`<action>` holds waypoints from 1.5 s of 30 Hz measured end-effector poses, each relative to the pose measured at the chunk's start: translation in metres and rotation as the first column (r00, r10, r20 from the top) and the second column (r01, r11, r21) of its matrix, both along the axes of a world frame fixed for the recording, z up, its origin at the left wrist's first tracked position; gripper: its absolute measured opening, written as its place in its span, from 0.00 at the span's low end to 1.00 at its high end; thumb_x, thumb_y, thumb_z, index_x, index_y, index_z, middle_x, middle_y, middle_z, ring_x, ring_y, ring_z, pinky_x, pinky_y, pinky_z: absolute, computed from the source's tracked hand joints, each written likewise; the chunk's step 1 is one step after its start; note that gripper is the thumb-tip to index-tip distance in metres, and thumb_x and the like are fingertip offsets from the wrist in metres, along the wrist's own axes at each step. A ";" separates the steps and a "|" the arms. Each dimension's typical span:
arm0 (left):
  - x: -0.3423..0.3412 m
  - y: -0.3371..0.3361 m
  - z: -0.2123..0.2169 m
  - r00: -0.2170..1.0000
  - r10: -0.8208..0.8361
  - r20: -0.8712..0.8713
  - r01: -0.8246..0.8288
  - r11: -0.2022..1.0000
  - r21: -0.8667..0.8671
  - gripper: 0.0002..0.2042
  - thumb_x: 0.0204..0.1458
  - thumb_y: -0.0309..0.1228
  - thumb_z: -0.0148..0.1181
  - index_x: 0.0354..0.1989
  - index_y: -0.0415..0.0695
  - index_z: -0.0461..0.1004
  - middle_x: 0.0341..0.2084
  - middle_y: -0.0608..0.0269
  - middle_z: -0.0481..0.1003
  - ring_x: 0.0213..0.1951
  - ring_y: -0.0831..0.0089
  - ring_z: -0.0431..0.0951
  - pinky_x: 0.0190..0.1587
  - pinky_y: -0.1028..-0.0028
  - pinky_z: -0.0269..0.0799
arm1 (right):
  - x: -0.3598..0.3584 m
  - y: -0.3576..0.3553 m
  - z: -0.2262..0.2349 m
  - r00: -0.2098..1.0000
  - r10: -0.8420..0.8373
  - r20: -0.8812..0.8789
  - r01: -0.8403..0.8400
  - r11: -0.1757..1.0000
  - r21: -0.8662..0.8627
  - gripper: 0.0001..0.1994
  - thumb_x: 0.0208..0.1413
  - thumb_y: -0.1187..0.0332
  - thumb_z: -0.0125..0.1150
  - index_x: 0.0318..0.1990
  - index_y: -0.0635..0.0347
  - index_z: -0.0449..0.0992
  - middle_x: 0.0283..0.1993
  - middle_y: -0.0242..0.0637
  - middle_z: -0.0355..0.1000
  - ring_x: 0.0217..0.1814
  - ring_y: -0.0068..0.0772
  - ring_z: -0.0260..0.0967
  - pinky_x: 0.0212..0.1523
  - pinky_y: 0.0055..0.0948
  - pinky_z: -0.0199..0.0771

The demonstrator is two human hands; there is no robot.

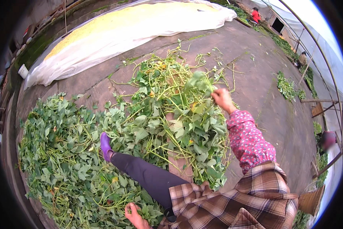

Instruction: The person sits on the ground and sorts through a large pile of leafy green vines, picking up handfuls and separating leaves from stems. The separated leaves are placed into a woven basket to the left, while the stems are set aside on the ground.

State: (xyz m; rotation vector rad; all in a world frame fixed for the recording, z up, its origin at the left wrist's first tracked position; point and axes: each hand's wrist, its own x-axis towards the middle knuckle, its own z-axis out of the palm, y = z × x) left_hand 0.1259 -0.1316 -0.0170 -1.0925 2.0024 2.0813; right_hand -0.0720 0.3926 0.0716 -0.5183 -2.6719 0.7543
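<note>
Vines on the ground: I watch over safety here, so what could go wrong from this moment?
The purple shoe is in among the vines, which might slip or catch underfoot. The leafy sprig in the right hand is close to tangled stems and could snag on them.

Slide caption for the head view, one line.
Right hand grips a leafy sprig above tangled green vines; left hand low beside more leaves, pale sheeting beyond.

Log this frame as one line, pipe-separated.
right hand: holding leafy bunch over vine heap | left hand: at leafy sprig, grip unclear | purple shoe: amid leaves | white sheet: bearing yellow material
</note>
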 end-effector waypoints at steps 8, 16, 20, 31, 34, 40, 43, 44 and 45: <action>0.000 0.009 0.021 0.974 0.117 -0.192 -0.081 0.979 0.189 0.04 0.52 0.26 0.52 0.29 0.40 0.66 0.23 0.69 0.65 0.24 0.82 0.62 0.29 0.80 0.58 | 0.007 -0.094 0.063 0.843 0.482 -0.241 -0.535 0.692 -0.484 0.10 0.55 0.73 0.52 0.41 0.69 0.72 0.26 0.29 0.69 0.27 0.16 0.64 0.29 0.19 0.67; 0.009 0.001 0.030 0.966 0.133 -0.222 -0.127 0.991 0.039 0.05 0.51 0.27 0.55 0.28 0.39 0.68 0.18 0.70 0.65 0.20 0.82 0.61 0.23 0.81 0.57 | 0.016 -0.164 0.034 0.773 0.589 -0.237 -0.540 0.413 -0.733 0.12 0.54 0.70 0.54 0.42 0.69 0.72 0.29 0.31 0.70 0.27 0.18 0.65 0.31 0.20 0.68; -0.003 0.009 0.045 0.944 -0.030 -0.328 -0.061 0.962 -0.264 0.06 0.48 0.27 0.58 0.30 0.37 0.73 0.23 0.71 0.69 0.24 0.83 0.63 0.27 0.82 0.59 | 0.028 -0.184 0.027 0.728 0.655 -0.202 -0.483 0.281 -0.829 0.11 0.52 0.71 0.57 0.41 0.68 0.72 0.29 0.29 0.70 0.28 0.17 0.64 0.31 0.19 0.67; -0.090 0.058 0.139 0.599 -0.632 -0.491 0.074 0.655 -0.752 0.06 0.40 0.16 0.58 0.29 0.34 0.75 0.19 0.58 0.71 0.20 0.73 0.70 0.23 0.79 0.63 | 0.042 -0.208 0.021 0.551 0.827 -0.114 -0.371 0.121 -0.921 0.11 0.55 0.64 0.54 0.36 0.65 0.71 0.23 0.21 0.62 0.23 0.11 0.53 0.23 0.15 0.54; -0.099 0.066 0.133 0.553 -0.696 -0.459 0.143 0.622 -0.770 0.07 0.39 0.16 0.59 0.29 0.35 0.75 0.19 0.58 0.71 0.20 0.71 0.71 0.23 0.77 0.64 | 0.045 -0.217 0.025 0.533 0.844 -0.055 -0.370 0.174 -0.913 0.11 0.56 0.63 0.53 0.35 0.64 0.71 0.23 0.20 0.61 0.23 0.11 0.51 0.22 0.15 0.52; -0.101 0.081 0.117 0.619 -0.614 -0.490 0.121 0.691 -0.713 0.08 0.38 0.19 0.61 0.30 0.37 0.73 0.19 0.57 0.69 0.21 0.62 0.70 0.23 0.70 0.64 | 0.043 -0.221 0.019 0.461 0.886 -0.037 -0.348 0.142 -0.927 0.11 0.56 0.62 0.53 0.35 0.63 0.70 0.23 0.18 0.58 0.23 0.10 0.49 0.22 0.15 0.50; -0.102 0.083 0.116 0.642 -0.567 -0.516 0.088 0.724 -0.684 0.06 0.40 0.18 0.60 0.29 0.35 0.73 0.21 0.57 0.72 0.21 0.69 0.72 0.25 0.76 0.66 | 0.044 -0.222 0.015 0.438 0.897 -0.052 -0.328 0.105 -0.939 0.12 0.56 0.62 0.52 0.35 0.63 0.70 0.23 0.18 0.59 0.23 0.10 0.49 0.23 0.15 0.50; -0.102 0.082 0.115 0.628 -0.599 -0.496 0.114 0.701 -0.704 0.06 0.40 0.18 0.60 0.28 0.35 0.73 0.21 0.57 0.72 0.22 0.69 0.72 0.25 0.76 0.66 | 0.043 -0.224 0.015 0.426 0.903 -0.060 -0.345 0.101 -0.933 0.12 0.56 0.62 0.52 0.35 0.63 0.70 0.23 0.18 0.59 0.23 0.10 0.49 0.23 0.15 0.50; -0.103 0.080 0.115 0.613 -0.631 -0.475 0.139 0.678 -0.722 0.06 0.39 0.18 0.60 0.28 0.35 0.73 0.20 0.57 0.72 0.22 0.69 0.72 0.25 0.76 0.66 | 0.043 -0.225 0.015 0.414 0.908 -0.067 -0.362 0.096 -0.927 0.12 0.56 0.62 0.52 0.35 0.64 0.70 0.23 0.18 0.59 0.23 0.10 0.49 0.23 0.15 0.50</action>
